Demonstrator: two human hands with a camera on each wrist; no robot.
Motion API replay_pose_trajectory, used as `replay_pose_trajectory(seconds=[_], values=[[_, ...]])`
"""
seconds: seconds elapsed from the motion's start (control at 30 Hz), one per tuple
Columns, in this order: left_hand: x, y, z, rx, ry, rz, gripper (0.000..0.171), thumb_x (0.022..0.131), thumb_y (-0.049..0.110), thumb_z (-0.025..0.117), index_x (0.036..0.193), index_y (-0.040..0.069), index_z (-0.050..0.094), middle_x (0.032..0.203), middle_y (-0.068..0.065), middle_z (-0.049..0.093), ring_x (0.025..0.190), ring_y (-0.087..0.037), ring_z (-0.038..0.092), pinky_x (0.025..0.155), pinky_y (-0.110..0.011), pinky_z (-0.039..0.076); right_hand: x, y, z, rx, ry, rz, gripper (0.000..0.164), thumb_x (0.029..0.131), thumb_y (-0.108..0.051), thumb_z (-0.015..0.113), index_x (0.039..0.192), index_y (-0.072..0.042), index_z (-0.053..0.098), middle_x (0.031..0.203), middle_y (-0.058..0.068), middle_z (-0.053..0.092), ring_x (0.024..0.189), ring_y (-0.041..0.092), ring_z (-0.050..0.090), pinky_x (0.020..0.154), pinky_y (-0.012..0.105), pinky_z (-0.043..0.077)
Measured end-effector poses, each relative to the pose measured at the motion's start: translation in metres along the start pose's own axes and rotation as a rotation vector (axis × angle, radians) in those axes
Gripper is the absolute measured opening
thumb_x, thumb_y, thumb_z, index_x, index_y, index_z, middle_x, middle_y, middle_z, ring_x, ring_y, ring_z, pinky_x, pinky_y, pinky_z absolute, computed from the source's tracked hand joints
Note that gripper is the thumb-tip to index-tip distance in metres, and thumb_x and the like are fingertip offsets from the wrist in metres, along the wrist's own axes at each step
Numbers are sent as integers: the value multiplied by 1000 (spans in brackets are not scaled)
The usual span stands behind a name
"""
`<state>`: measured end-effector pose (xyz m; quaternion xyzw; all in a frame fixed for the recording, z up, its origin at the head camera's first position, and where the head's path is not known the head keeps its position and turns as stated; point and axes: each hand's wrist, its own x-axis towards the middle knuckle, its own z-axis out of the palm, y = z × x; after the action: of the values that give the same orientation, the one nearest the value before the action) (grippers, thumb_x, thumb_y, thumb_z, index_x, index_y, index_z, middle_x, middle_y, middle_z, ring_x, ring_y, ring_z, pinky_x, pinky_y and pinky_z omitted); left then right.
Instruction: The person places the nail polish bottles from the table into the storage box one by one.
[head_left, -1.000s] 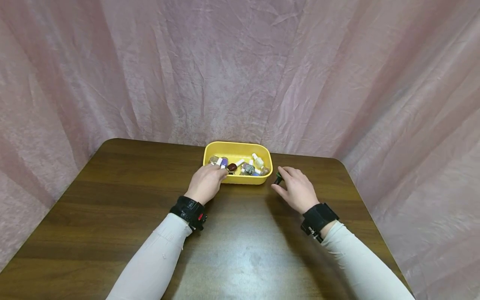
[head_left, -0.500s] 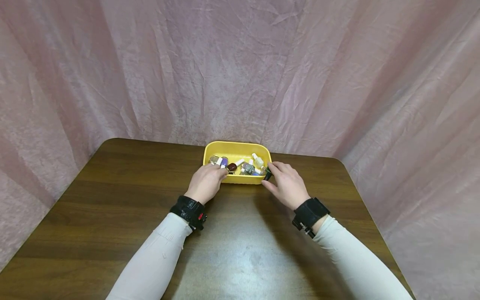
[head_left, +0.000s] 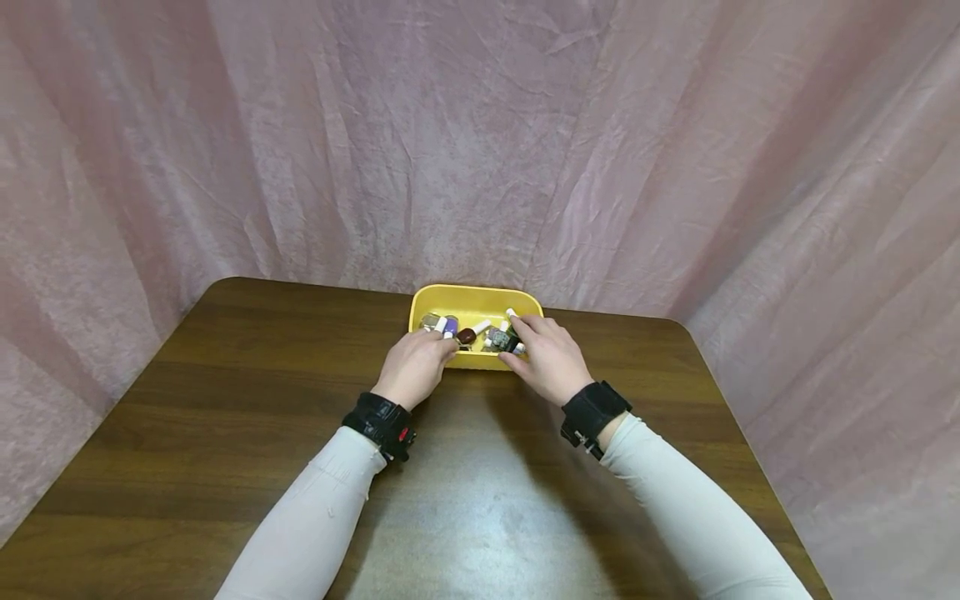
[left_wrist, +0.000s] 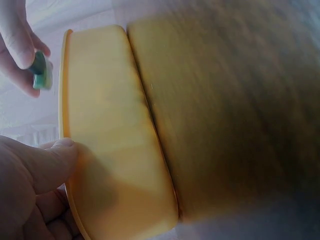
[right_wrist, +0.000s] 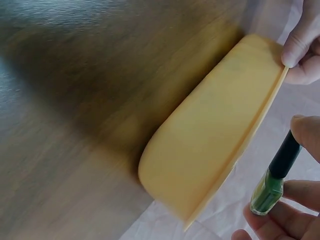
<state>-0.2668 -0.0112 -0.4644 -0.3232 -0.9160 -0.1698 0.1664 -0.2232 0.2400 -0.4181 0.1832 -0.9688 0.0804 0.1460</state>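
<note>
My right hand holds a green nail polish bottle with a black cap between thumb and fingers, over the right part of a yellow tub. In the left wrist view the bottle shows above the tub's rim. My left hand grips the near rim toward the tub's left end, thumb outside and fingers inside. Several nail polish bottles lie in the tub, among them a dark red one, a purple one and a glittery grey one. My right hand hides the tub's right corner.
The tub stands at the back of a brown wooden table. A pink curtain hangs right behind the table's far edge. Both wrists carry black straps.
My right hand has moved left with the green nail polish bottle, from beside the tub to over it. My left hand has stayed on the rim.
</note>
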Motion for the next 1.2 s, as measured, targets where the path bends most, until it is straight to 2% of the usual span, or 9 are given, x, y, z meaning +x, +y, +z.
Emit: replay_pose_trajectory(seconds=[0.27, 0.7, 0.97, 1.2], values=[[0, 1, -1, 1, 6, 4, 7, 104, 17, 78, 102, 11, 82, 88, -5, 73, 86, -30, 69, 78, -44, 56, 16, -5, 7, -10, -7, -3, 66, 101, -38, 83, 151, 1, 63, 143, 22, 67, 132, 41, 63, 109, 57, 52], [-1, 1, 0, 0, 33, 13, 6, 100, 15, 82, 98, 10, 80, 87, -4, 73, 85, -30, 70, 78, -45, 57, 35, -5, 19, -20, -97, 41, 66, 105, -42, 77, 154, 1, 61, 146, 22, 65, 137, 39, 60, 116, 53, 48], [-2, 1, -2, -5, 13, 0, 5, 102, 15, 81, 100, 10, 80, 90, -5, 75, 87, -30, 71, 80, -45, 58, 47, -7, 28, -16, -132, 66, 62, 106, -42, 76, 151, -1, 63, 139, 20, 68, 130, 38, 64, 112, 48, 51], [0, 0, 0, -1, -13, -13, 7, 104, 17, 79, 105, 11, 81, 94, -6, 76, 91, -32, 72, 84, -46, 58, 54, -7, 34, 5, -143, 49, 57, 104, -40, 79, 145, -1, 67, 133, 19, 70, 125, 36, 65, 109, 48, 51]])
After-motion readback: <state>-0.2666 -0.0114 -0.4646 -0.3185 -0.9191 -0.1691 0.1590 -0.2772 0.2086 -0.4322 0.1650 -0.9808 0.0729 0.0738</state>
